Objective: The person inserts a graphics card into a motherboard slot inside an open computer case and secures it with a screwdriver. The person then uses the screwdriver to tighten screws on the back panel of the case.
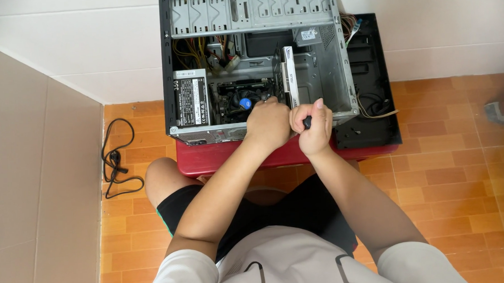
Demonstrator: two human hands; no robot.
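Partly hidden, right hand (313,128) grips dark tool handle (307,122).

The open computer case (255,63) rests on a stool (219,156), a cable (116,160) lying left.

A room in a home, it seems: orange tiled floor (443,168), plain white wall (92,46), a loose black cable (116,160) at left.
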